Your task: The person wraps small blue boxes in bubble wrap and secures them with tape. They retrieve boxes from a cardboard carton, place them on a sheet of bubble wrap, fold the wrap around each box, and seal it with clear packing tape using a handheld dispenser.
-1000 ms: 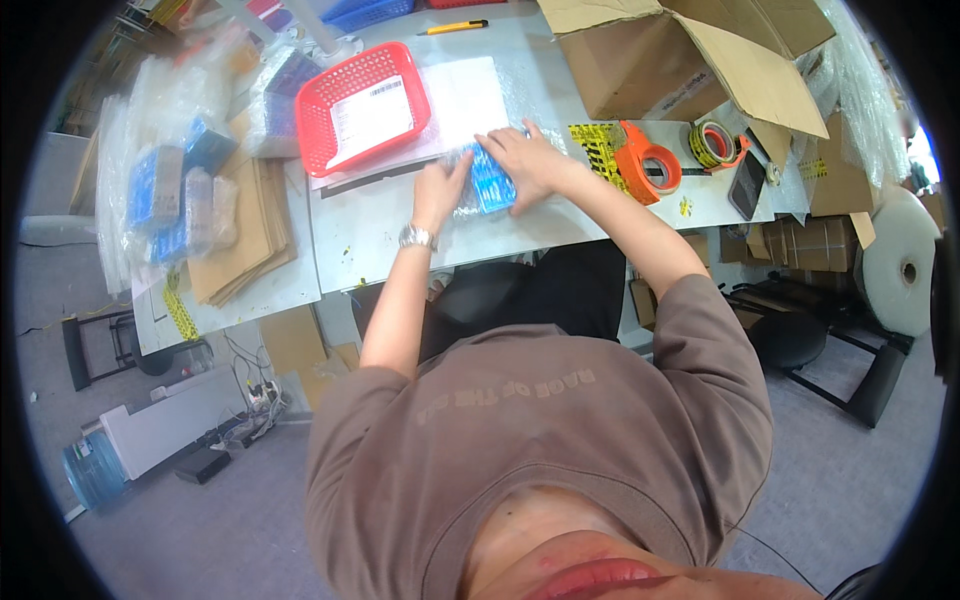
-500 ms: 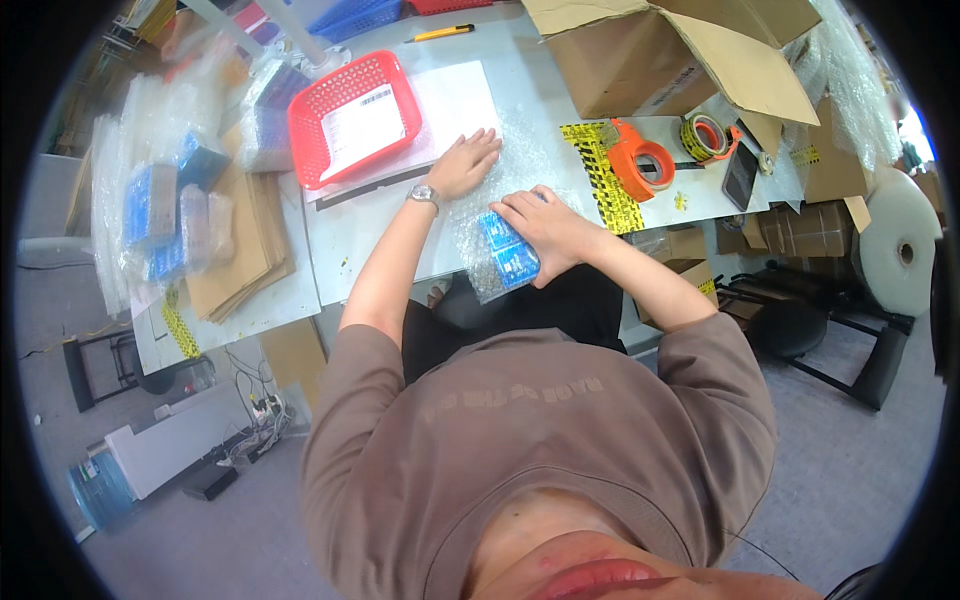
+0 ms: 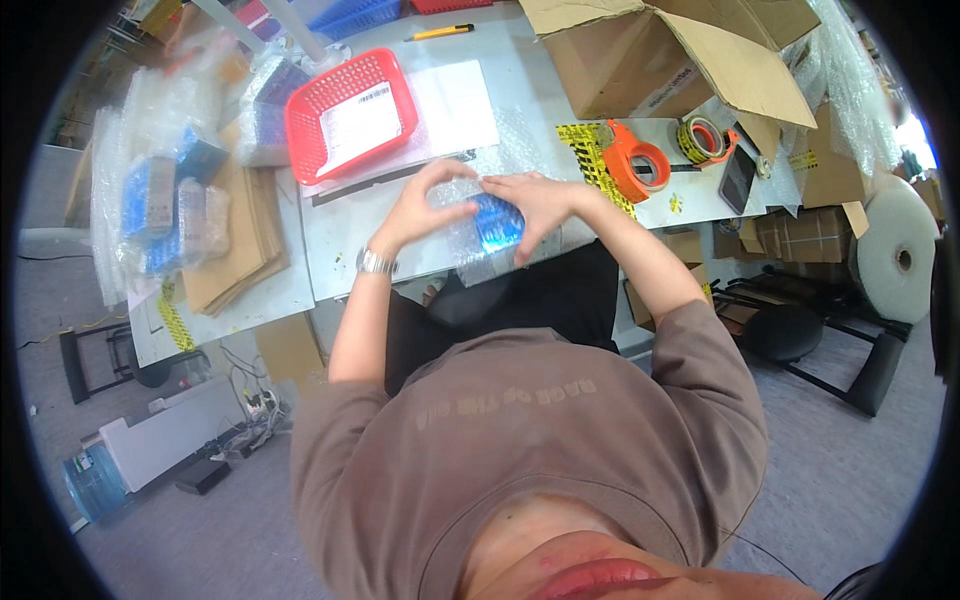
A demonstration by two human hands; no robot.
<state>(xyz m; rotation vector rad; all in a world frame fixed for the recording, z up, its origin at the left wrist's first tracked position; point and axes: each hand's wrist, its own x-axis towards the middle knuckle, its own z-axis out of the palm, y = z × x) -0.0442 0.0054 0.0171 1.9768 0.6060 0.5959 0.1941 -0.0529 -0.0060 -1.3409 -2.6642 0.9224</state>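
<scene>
Hands, the left hand (image 3: 418, 205) and right hand (image 3: 540, 200), curl closed around a blue packet in bubble wrap (image 3: 492, 225) at the desk (image 3: 340, 240) front edge, beside a red basket (image 3: 350, 115)

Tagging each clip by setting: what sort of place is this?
Likely a packing station: an open cardboard box, an orange tape dispenser, a bubble-wrap roll, and both hands wrapping a blue item.

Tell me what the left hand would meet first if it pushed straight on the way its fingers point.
Probably the right hand: the left hand points across the bubble-wrapped blue item toward it, fingertips nearly touching.
</scene>
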